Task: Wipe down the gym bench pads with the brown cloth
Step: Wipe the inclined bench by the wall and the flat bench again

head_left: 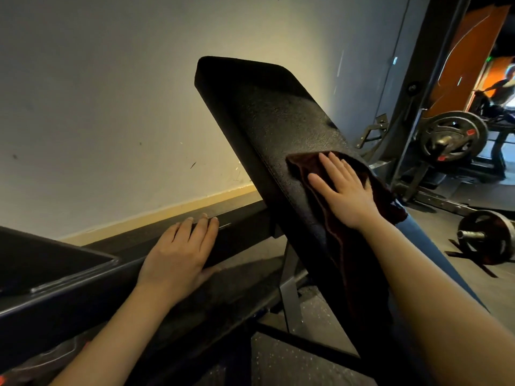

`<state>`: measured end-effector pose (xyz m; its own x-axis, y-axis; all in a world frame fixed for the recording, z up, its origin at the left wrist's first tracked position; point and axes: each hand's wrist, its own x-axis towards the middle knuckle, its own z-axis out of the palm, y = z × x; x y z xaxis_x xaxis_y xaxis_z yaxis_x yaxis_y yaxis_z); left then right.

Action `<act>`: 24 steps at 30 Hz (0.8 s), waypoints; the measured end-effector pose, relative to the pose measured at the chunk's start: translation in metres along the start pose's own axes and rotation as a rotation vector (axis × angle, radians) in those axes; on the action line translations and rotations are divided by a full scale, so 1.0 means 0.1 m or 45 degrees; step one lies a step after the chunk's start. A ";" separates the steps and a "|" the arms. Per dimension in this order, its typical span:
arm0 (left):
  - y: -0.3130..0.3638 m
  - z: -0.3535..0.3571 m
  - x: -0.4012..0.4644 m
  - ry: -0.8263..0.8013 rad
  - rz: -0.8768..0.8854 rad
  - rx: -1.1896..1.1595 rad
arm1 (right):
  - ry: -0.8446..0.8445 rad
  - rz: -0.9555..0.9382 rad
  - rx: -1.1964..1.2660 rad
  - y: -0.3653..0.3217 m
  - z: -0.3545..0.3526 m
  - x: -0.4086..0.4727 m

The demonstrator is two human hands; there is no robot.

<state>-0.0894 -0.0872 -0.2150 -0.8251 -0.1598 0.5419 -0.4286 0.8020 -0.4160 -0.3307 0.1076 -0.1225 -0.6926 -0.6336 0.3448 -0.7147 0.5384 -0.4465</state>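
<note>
The black inclined back pad (267, 112) of the gym bench rises from lower right to upper middle. A dark brown cloth (342, 235) lies on the pad's middle and hangs down along its lower part. My right hand (342, 190) presses flat on the cloth with fingers spread, pointing up the pad. My left hand (181, 254) rests palm down on the bench's black frame bar (242, 227), left of the pad, holding nothing. Another black pad (50, 263) shows at the left edge.
A pale wall (111, 107) stands close behind the bench. At right are a rack upright (418, 93), a loaded plate machine (451, 137) and a barbell with plates (487, 238) on the floor. A person exercises far right.
</note>
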 end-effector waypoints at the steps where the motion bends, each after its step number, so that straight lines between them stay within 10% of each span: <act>1: 0.00 0.00 0.00 -0.005 -0.005 -0.010 | 0.017 0.121 -0.001 0.19 -0.03 -0.03; 12: 0.04 -0.01 0.03 0.031 -0.015 -0.031 | 0.048 0.852 0.121 0.60 -0.01 -0.40; 24: 0.16 -0.01 0.05 0.318 -0.261 -0.307 | 0.145 -0.040 -0.267 -0.29 0.42 -1.29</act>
<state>-0.1002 -0.0746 -0.2184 -0.6038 -0.2090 0.7692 -0.4516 0.8849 -0.1140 -0.2166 0.1505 -0.1889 -0.6675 -0.5915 0.4524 -0.7326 0.6303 -0.2569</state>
